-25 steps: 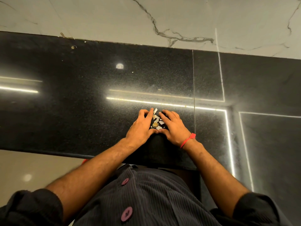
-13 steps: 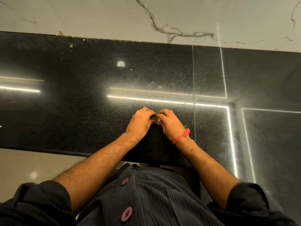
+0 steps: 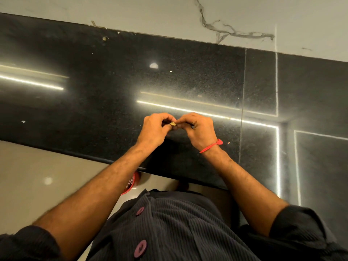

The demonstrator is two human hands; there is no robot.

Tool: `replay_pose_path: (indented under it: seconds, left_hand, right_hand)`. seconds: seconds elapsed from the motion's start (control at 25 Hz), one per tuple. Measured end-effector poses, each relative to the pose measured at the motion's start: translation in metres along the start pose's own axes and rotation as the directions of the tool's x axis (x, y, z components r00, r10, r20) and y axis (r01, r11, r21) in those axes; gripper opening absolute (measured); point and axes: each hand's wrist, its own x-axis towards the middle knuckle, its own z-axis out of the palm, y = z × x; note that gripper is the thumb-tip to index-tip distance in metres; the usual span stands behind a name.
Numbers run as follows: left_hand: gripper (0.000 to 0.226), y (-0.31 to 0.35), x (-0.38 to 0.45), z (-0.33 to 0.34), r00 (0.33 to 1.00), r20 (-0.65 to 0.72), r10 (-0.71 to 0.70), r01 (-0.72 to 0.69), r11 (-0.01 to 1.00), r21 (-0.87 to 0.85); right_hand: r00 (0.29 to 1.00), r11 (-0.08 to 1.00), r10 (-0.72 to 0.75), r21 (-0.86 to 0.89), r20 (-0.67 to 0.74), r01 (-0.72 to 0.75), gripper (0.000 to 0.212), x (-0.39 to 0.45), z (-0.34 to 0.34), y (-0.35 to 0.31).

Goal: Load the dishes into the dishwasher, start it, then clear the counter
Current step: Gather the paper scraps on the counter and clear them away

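The counter (image 3: 94, 102) is showing as polished black speckled stone, glossy and mirroring strip lights. The wall (image 3: 169, 14) behind is looking like smooth pale marble with grey veining. The person's shirt (image 3: 178, 223) is appearing as dark ribbed matt cloth with glossy maroon buttons (image 3: 140, 248).

A small tan scrap (image 3: 173, 124) sits pinched between both hands' curled fingers, above the glossy black counter (image 3: 113, 87).

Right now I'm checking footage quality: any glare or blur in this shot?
Head view: bright strip-light reflections streak the glossy black counter; left forearm is motion-blurred; left hand and right hand are fairly sharp; counter edges bow from the wide lens.
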Motion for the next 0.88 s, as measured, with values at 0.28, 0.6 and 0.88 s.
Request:
replay_pose_path:
  seconds: [0.28, 0.6, 0.88]
  left_hand:
    - [0.018, -0.055, -0.055, -0.076, 0.982, -0.124, -0.145, 0.142, 0.989, -0.039]
    - [0.018, -0.139, -0.134, -0.147, 0.945, -0.233, -0.23, 0.194, 0.966, -0.17]
    - [0.014, -0.241, -0.197, -0.181, 0.903, -0.233, -0.36, 0.31, 0.924, -0.225]
  right_hand:
    - [0.991, 0.996, -0.033, 0.087, 0.13, 0.021, 0.019, -0.002, 0.083, -0.063]
    - [0.961, 0.995, -0.082, 0.078, 0.264, 0.063, 0.016, -0.031, 0.178, -0.144]
    - [0.917, 1.0, -0.013, 0.012, 0.398, 0.009, 0.015, -0.079, 0.29, -0.177]
